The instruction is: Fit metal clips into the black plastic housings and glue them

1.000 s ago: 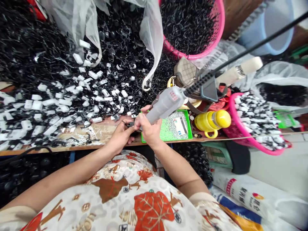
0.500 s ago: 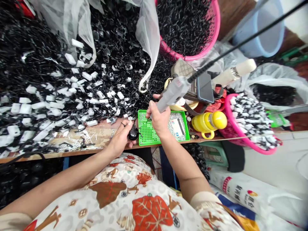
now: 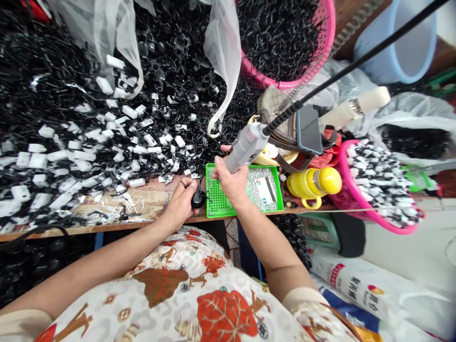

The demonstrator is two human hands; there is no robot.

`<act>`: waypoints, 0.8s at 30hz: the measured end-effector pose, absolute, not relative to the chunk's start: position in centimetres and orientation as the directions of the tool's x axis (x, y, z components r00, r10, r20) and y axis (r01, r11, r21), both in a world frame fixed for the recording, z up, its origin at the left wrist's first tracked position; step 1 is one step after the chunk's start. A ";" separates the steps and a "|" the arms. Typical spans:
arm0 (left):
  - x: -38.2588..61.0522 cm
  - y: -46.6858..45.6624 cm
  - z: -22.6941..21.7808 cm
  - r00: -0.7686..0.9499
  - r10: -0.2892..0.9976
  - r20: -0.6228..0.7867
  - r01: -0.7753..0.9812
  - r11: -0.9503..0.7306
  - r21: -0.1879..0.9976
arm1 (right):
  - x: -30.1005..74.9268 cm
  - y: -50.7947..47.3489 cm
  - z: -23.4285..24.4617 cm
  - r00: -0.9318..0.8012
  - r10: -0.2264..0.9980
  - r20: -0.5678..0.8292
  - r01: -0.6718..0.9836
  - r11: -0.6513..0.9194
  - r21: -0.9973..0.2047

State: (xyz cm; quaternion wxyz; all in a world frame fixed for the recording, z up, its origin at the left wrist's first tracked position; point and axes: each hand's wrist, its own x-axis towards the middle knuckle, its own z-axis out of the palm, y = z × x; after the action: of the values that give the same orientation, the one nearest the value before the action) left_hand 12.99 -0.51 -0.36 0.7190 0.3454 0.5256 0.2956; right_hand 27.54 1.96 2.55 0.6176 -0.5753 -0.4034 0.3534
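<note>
My right hand (image 3: 232,182) is closed around a grey electric screwdriver (image 3: 245,146) whose black cable runs up to the right. Its tip points down over a green tray (image 3: 223,207) of small screws. My left hand (image 3: 181,201) pinches a small round black plastic part (image 3: 197,199) at the bench edge, just left of the tray. Both hands sit close together above the wooden bench (image 3: 142,202).
A heap of black and white plastic parts (image 3: 92,137) covers the bench at left. Pink baskets (image 3: 326,47) (image 3: 374,211) hold more parts. A yellow bottle (image 3: 313,183), a phone (image 3: 309,129) and a handbag (image 3: 274,102) lie right of the tray.
My right hand lifted the screwdriver off the black part and swung it right, over the green tray. My left hand lowered the part to the bench edge.
</note>
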 end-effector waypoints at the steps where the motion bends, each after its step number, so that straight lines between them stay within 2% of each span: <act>1: 13.0 -0.5 -0.4 0.274 0.789 -0.550 -0.056 0.584 0.810 | 27.6 1.9 2.7 0.425 0.899 0.106 0.030 0.102 -0.994; 4: 12.8 -0.7 -0.6 0.279 0.794 -0.541 -0.032 0.570 0.821 | 27.5 1.4 3.7 0.441 0.881 0.173 -0.004 0.194 -0.981; 7: 12.6 -0.8 -0.7 0.277 0.803 -0.527 0.003 0.548 0.836 | 26.9 0.6 4.7 0.444 0.869 0.217 -0.144 0.308 -0.940; 11: 12.6 -0.8 -0.9 0.279 0.808 -0.519 0.049 0.528 0.848 | 25.7 0.1 5.1 0.397 0.897 0.192 -0.264 0.312 -0.913; 17: 12.3 -0.8 -0.8 0.304 0.827 -0.474 0.087 0.471 0.878 | 24.7 0.3 3.8 0.357 0.926 0.126 -0.214 0.212 -0.954; 24: 12.3 -0.8 -0.4 0.313 0.812 -0.493 0.116 0.482 0.868 | 24.2 0.2 3.7 0.343 0.927 0.151 -0.093 0.194 -0.977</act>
State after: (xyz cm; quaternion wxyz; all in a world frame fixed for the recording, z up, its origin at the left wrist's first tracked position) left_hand 12.30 -0.76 -0.41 0.6805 0.4399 0.5273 0.2556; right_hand 24.24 0.20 3.68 0.6499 -0.4994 -0.4176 0.3922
